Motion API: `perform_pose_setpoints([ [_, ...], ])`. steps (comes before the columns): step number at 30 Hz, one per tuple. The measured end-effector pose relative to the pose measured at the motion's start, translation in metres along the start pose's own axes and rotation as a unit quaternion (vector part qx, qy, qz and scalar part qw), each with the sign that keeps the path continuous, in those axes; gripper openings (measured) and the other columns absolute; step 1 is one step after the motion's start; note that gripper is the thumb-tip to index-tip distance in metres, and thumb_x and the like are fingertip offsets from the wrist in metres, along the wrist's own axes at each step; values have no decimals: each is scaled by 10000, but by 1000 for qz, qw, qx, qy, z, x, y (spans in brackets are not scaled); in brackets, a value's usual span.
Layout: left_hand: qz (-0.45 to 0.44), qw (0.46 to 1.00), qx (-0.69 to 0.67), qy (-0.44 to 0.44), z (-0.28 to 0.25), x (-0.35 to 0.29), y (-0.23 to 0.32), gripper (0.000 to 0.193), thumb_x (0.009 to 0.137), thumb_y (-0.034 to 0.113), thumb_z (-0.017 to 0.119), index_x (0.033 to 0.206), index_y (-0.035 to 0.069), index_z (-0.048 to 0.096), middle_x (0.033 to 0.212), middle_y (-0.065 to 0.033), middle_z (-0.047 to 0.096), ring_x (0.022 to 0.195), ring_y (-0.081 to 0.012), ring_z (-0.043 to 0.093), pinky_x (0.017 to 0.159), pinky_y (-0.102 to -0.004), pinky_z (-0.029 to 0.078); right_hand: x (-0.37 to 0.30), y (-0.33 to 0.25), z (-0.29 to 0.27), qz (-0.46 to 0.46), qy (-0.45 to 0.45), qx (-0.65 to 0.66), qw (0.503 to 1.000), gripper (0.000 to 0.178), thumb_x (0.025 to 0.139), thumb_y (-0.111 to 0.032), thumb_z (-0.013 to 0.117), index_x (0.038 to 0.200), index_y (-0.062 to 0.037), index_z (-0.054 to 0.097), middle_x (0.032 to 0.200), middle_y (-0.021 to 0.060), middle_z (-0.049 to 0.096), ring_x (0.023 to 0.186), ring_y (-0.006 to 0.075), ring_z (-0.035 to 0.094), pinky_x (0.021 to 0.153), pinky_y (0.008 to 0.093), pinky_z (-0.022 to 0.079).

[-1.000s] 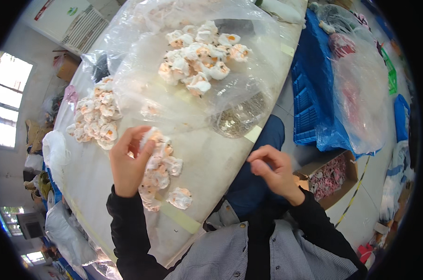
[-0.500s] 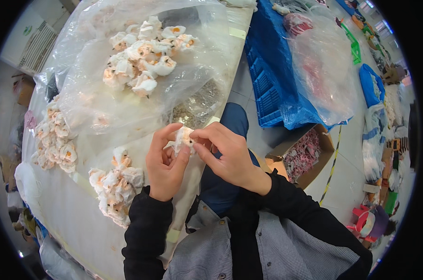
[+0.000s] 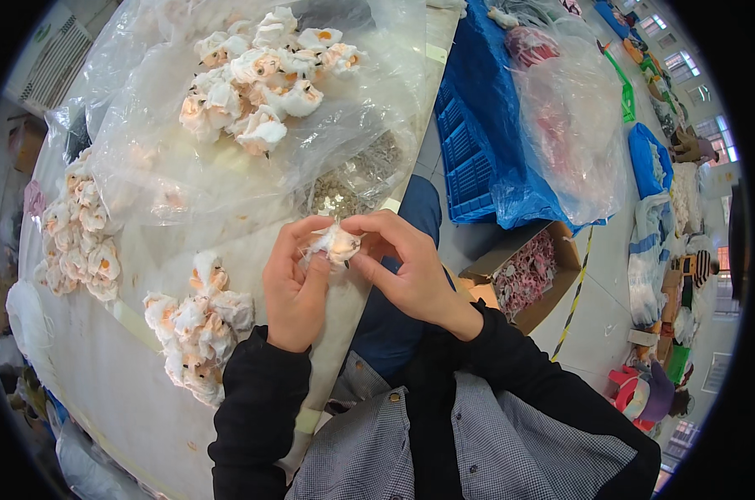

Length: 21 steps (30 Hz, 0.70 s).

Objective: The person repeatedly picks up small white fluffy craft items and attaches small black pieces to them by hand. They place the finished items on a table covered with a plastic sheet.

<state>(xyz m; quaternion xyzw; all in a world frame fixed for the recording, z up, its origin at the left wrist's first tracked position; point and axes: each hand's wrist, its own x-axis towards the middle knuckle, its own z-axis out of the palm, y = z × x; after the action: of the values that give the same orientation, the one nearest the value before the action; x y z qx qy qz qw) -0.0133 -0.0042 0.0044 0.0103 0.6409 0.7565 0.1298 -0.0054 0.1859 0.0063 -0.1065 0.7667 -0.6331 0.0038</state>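
Between my two hands, above the near table edge, is a small fluffy white plush piece (image 3: pixel 342 242) with a peach-orange patch and a dark spot. My left hand (image 3: pixel 298 279) grips its left side with thumb and fingers. On the other side, the fingertips of my right hand (image 3: pixel 402 265) pinch the piece. Similar plush pieces lie in a loose heap (image 3: pixel 198 325) to the left of my left hand. Another heap (image 3: pixel 265 79) rests on clear plastic farther back, and a third group (image 3: pixel 82 237) is at the far left.
Clear plastic sheeting (image 3: pixel 227 187) covers much of the table (image 3: pixel 161 433). Right of the table stands a blue crate (image 3: pixel 465 158) draped in blue and clear plastic. A cardboard box (image 3: pixel 552 287) of pink scraps sits on the floor below it. More goods line the far right.
The plush piece has turned in my fingers, so more of its peach-orange side shows. Both hands stay close together around it. The view has shifted slightly.
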Motion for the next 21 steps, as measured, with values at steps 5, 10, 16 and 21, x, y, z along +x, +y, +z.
perform_pose_setpoints([
  [5,-4,999,-34,3,1,0,-3,337,1009,-43,497,1336,4,562,1189,-62,643,937,-72,558,808,-237,431,1,0,2,28,-4,-28,999,247,919,3,708,1165,14,686,1049,72,659,844,117,643,741,253,527],
  [10,38,999,-3,-7,0,1,-2,289,1000,-30,515,1261,42,614,1044,18,646,612,13,425,513,-183,301,5,-3,1,-2,11,-47,999,191,916,-18,722,1102,0,680,971,81,647,780,155,641,699,280,513],
  [16,7,1000,-29,11,-3,-1,0,203,1023,14,589,1211,13,663,905,37,640,548,30,355,469,-193,224,3,0,2,-47,79,-58,994,194,893,-40,754,1073,-28,682,923,95,625,730,188,638,660,296,511],
  [21,-37,996,-84,5,-7,0,2,220,1013,72,667,1222,3,659,942,24,633,582,25,394,481,-189,257,0,7,-3,-101,90,-88,987,194,882,-45,772,1056,-35,688,931,95,634,756,196,669,670,291,530],
])
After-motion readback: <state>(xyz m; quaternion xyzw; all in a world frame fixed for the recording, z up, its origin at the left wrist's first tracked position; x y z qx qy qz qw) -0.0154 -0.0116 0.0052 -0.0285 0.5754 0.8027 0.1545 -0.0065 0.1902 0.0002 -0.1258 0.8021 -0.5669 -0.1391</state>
